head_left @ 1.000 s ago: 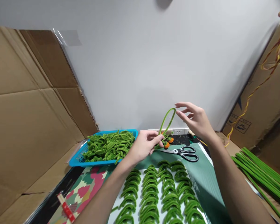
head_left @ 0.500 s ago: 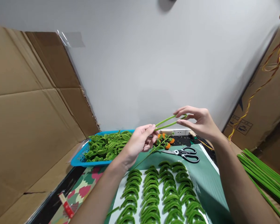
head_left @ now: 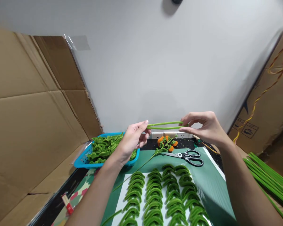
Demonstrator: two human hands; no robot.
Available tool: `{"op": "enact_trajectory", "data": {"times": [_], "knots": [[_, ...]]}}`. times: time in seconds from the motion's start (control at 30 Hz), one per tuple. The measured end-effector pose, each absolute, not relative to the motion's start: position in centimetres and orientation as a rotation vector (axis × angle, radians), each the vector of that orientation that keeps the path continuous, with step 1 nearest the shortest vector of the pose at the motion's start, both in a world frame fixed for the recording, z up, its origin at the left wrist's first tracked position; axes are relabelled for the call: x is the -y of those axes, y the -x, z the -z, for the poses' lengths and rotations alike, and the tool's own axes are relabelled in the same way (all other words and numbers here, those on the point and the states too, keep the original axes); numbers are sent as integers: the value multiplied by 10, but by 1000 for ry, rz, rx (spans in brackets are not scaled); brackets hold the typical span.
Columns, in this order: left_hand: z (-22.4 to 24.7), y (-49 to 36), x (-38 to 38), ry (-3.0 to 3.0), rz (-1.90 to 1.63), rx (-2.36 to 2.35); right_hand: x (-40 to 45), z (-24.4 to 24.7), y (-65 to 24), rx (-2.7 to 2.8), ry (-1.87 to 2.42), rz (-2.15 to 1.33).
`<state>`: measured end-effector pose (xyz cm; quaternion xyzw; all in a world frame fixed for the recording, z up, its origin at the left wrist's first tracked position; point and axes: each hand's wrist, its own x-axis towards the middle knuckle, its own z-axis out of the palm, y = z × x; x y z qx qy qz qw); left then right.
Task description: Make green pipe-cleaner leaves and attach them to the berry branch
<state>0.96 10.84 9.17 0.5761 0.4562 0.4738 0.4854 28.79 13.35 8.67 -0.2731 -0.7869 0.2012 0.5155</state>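
Observation:
A green pipe cleaner (head_left: 165, 123), doubled into a long narrow loop, stretches level between my two hands above the table. My left hand (head_left: 138, 133) pinches its left end between thumb and forefinger. At the other end, the fingers and thumb of my right hand (head_left: 196, 122) close round the bend. Below lie curved green pipe-cleaner pieces (head_left: 153, 201), set in rows on a white sheet (head_left: 119, 207). Black-handled scissors (head_left: 187, 155) rest beyond the sheet, beside a stem with orange flowers (head_left: 163, 141).
A blue basket (head_left: 81, 161) heaped with green pipe-cleaner shapes (head_left: 105, 146) stands at the left. Straight green pipe cleaners (head_left: 269, 179) lie in a bundle at the right. Cardboard panels (head_left: 37, 119) flank the table, with a wall socket strip (head_left: 184, 135) behind.
My left hand has shifted left and slightly down, and the doubled pipe cleaner has turned from slanting to nearly level. Its two strands now lie closer together, and my right fingers have closed nearer its bend.

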Motion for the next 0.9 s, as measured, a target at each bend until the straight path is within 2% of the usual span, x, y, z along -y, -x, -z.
{"op": "enact_trajectory", "data": {"times": [0.9], "knots": [[-90, -2, -113, -1565, -1279, -1137, -129, -89, -283, 1959, 780, -379]]}}
